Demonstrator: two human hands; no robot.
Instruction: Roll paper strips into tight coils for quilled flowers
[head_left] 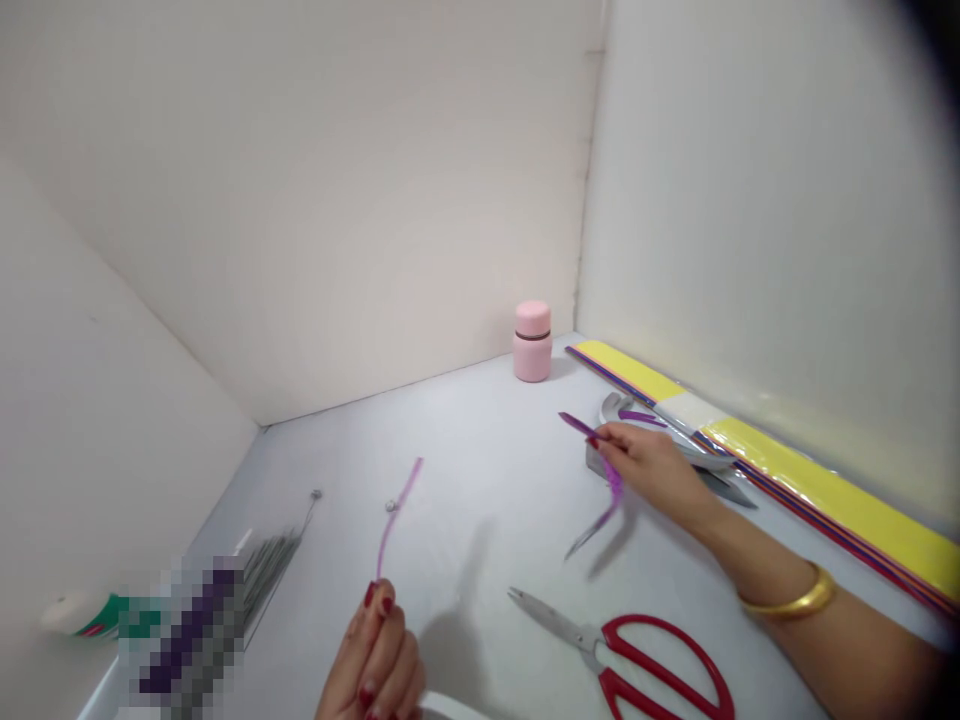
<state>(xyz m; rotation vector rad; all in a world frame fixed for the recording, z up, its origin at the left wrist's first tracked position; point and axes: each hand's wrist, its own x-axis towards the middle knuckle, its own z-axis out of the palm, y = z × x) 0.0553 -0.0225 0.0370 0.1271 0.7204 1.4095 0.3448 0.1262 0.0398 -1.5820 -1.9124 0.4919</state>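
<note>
My left hand [380, 655], at the bottom centre, has its fingers closed on the lower end of a thin purple strip [397, 510] that stands upward. A small silvery round piece [391, 506] shows beside the strip; I cannot tell whether it is attached. To the right, my right hand [637, 458] pinches a second, twisted purple strip [614, 482]. One end of it points left and the other hangs down over the table. Behind that hand is a grey object [596, 460], mostly hidden, with purple pieces [643, 418] near it.
Red-handled scissors [585, 637] lie between my hands, blades pointing left. A pink jar [532, 345] stands by the back wall. Packaged yellow sheets [810, 470] run along the right wall. Thin grey wires [274, 570] lie at left, beside a blurred patch.
</note>
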